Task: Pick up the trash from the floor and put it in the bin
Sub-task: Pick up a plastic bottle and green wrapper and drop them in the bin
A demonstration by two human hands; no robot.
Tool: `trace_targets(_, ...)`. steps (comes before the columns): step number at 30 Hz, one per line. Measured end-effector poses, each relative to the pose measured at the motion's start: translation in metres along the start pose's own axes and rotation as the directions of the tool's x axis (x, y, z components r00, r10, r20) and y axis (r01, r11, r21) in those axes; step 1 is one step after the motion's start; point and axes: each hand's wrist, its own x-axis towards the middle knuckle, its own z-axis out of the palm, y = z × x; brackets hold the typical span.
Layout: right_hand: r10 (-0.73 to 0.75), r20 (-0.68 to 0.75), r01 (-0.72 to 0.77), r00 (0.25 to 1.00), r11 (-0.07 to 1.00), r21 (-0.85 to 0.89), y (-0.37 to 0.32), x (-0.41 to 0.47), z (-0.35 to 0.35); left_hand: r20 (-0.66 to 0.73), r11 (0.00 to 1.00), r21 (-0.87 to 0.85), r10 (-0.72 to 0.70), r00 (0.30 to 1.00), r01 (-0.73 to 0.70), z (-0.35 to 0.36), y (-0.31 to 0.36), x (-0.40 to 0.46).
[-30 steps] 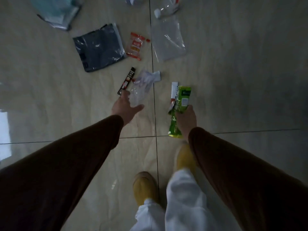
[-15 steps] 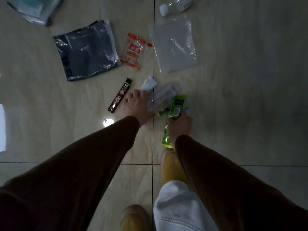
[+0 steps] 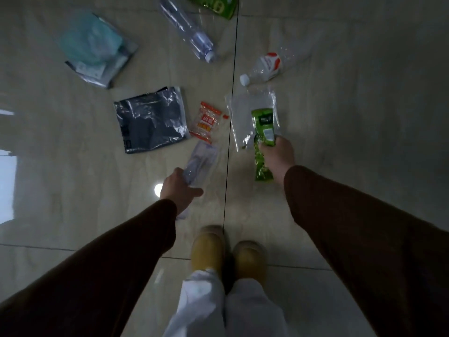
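Note:
My left hand (image 3: 181, 189) grips a crumpled clear plastic wrapper (image 3: 201, 161) lifted off the tiled floor. My right hand (image 3: 277, 154) is closed on a green snack packet (image 3: 263, 132). On the floor ahead lie a dark grey plastic bag (image 3: 150, 119), a small orange-and-red sachet (image 3: 206, 122), a clear flat bag (image 3: 243, 113), a clear bottle with a white cap and red label (image 3: 263, 68), and a longer clear water bottle (image 3: 188, 32). No bin shows in view.
A teal and grey mailer bag (image 3: 94, 48) lies at the far left, and a green packet (image 3: 216, 6) sits at the top edge. My yellow shoes (image 3: 226, 254) stand on the glossy beige tile floor (image 3: 364, 93). A bright reflection sits at the left edge.
I have straightened up, so the floor looks farther away. My left hand lifted the clear wrapper off the floor. The black stick sachet is no longer visible. The right hand keeps the green packet.

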Motion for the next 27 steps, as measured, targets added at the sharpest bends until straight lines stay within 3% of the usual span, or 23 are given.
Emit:
trace_targets(4,-0.010,-0.024,0.007,1.000,0.994,-0.106,-0.012,0.051,0.016,0.010,0.954,0.249,0.170,0.985,-0.167,0.015,-0.013,0.030)
trace_targets(10,-0.006,-0.043,-0.011,0.999,0.931,-0.364,0.013,0.084,0.038,-0.012,0.950,0.226,0.226,0.974,-0.217,0.049,-0.030,0.064)
trace_targets(13,-0.117,-0.097,0.054,0.988,0.866,-0.497,0.030,0.089,0.038,-0.063,0.938,0.275,0.236,0.970,-0.211,0.061,-0.028,0.067)
trace_targets(15,-0.162,-0.124,0.088,0.979,0.883,-0.461,0.032,0.088,0.037,-0.080,0.944,0.273,0.214,0.973,-0.186,0.064,-0.023,0.065)
trace_targets(18,-0.069,-0.068,0.042,0.995,0.940,-0.338,0.031,0.079,0.033,-0.027,0.947,0.267,0.191,0.981,-0.177,0.059,-0.015,0.063)
trace_targets(22,-0.041,-0.018,0.034,0.999,0.956,-0.292,0.036,0.038,0.011,-0.011,0.980,0.125,0.160,0.987,-0.158,0.038,0.005,0.043)
trace_targets(27,-0.049,-0.014,0.045,0.999,0.978,-0.201,0.030,-0.039,-0.045,0.051,0.969,-0.243,0.047,0.998,-0.034,-0.006,0.047,-0.021)
